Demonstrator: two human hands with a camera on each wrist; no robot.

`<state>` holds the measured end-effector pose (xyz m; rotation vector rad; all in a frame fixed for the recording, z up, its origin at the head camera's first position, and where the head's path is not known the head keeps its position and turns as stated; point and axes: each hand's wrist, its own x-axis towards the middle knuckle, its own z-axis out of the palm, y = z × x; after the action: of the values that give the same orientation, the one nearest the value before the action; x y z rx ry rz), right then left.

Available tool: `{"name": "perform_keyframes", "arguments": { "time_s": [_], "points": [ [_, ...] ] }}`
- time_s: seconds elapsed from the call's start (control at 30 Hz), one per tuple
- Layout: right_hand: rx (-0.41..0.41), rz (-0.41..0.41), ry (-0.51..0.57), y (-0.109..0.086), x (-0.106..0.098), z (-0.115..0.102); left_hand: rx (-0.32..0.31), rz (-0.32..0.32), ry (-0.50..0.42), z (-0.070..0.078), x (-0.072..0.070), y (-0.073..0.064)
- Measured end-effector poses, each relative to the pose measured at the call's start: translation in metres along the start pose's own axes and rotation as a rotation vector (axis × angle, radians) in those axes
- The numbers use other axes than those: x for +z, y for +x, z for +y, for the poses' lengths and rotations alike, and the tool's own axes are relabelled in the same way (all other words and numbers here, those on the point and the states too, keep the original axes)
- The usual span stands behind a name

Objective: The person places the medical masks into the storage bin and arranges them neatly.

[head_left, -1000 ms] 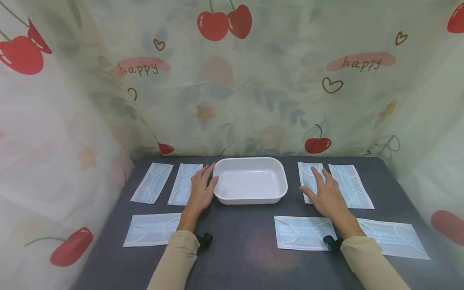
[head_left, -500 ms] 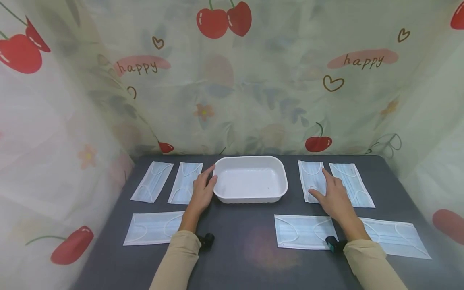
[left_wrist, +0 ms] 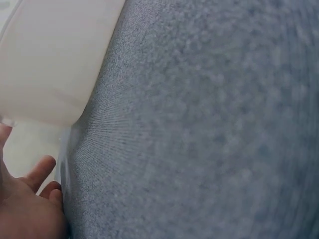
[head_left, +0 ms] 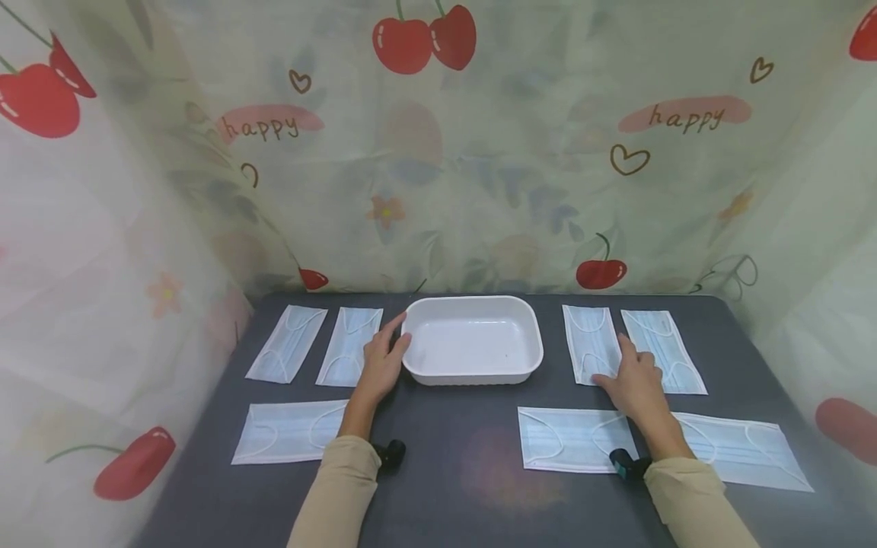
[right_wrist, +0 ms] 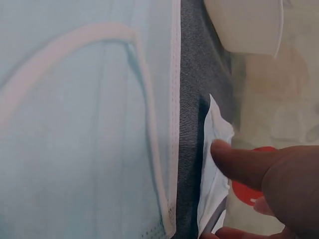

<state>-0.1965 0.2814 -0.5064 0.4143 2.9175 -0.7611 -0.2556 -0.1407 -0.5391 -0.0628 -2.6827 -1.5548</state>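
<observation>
A white plastic tray point(head_left: 473, 378) stands at the back middle of the dark table. My left hand point(head_left: 381, 363) lies along its left side, fingers extended and fingertips right at the rim; in the left wrist view the tray wall point(left_wrist: 50, 64) rises beyond the fingers. To the tray's right lies a light blue face mask point(head_left: 589, 342) with white ear loops. Over its right edge is my right hand point(head_left: 636, 384), thumb near the mask's front right corner and index finger reaching toward the back. Partly behind that hand lies another mask point(head_left: 661, 342).
Two upright masks, an outer mask point(head_left: 288, 342) and an inner mask point(head_left: 348, 342), lie left of the tray. Nearer lie a sideways mask point(head_left: 284, 434) on the left, another mask point(head_left: 569, 441) right of centre and a further mask point(head_left: 754, 453) at right. Patterned cloth point(head_left: 473, 190) hangs around the table.
My right hand has drawn back toward me and slightly right, from over the mask to its right edge, its fingers less spread. The left hand and the tray have hardly moved.
</observation>
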Motion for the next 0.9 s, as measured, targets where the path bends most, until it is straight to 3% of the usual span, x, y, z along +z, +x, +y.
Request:
{"name": "perform_keyframes", "arguments": {
  "time_s": [0.23, 0.47, 0.63, 0.9],
  "points": [
    [0.060, 0.014, 0.026, 0.003, -0.002, 0.000, -0.015, 0.014, -0.013, 0.001, 0.003, 0.000],
    [0.098, -0.005, 0.028, 0.006, -0.004, 0.000, -0.001, 0.112, -0.082, 0.002, 0.007, -0.002],
    [0.114, -0.046, 0.015, 0.008, -0.005, 0.001, 0.010, 0.136, -0.132, 0.000, 0.012, -0.002],
    [0.109, -0.086, 0.010, 0.011, -0.008, 0.003, -0.099, 0.113, -0.268, 0.002, 0.012, 0.000]
  ]
}}
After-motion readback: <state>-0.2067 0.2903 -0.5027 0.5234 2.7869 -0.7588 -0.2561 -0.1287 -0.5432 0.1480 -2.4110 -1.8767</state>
